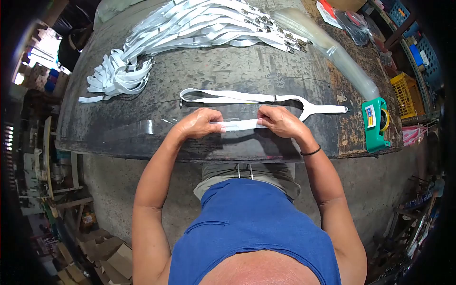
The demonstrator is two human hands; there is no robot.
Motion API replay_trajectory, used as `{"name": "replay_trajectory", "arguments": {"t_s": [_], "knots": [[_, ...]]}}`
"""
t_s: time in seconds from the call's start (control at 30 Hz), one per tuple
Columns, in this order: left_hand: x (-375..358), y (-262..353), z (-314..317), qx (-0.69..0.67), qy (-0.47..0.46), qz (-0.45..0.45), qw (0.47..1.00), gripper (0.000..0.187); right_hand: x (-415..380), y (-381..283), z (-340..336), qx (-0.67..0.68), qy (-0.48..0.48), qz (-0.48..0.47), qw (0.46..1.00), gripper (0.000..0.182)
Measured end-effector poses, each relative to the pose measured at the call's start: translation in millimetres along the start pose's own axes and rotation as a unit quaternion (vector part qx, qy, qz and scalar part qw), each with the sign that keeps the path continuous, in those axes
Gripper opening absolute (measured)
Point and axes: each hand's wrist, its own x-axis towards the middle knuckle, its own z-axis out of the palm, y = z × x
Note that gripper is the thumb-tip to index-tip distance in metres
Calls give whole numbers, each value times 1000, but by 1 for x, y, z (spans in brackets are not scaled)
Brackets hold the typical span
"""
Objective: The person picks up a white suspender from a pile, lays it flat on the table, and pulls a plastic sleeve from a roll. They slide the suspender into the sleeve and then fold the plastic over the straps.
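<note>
A pair of white suspenders (311, 109) lies on the dark table, one strap looped out to the left and its short tail pointing right. Its near strap runs between my two hands, stretched nearly level. My left hand (200, 123) is closed on the left part of this strap, where a clear plastic sleeve (231, 120) shows around its fingers. Thumb against curled fingers, my right hand (281, 121) grips the strap farther right, just below the Y-shaped join. Left of my left hand, a flat clear plastic sleeve (137, 127) lies along the table.
A large pile of white suspenders (190, 23) with metal clips covers the back of the table (209, 71). At the right stands a green tape dispenser (373, 126), with long clear plastic sleeves (344, 59) behind it. A yellow crate (406, 95) sits beyond the right edge.
</note>
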Motion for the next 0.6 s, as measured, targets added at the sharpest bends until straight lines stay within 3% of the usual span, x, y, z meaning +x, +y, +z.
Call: {"name": "replay_trajectory", "arguments": {"t_s": [0.2,0.37,0.47,0.6], "knots": [[28,16,19,-17,-25,-9,1000,29,6,-5,0,33,-16,-16,999,19],[46,27,29,-33,-40,-5,999,28,-2,-2,-8,-14,-20,28,999,22],[47,21,29,-81,-50,-25,995,26,-21,6,-41,-120,-63,54,989,17],[54,21,32,-50,-48,-5,998,26,-27,32,-44,-92,-53,58,993,17]]}}
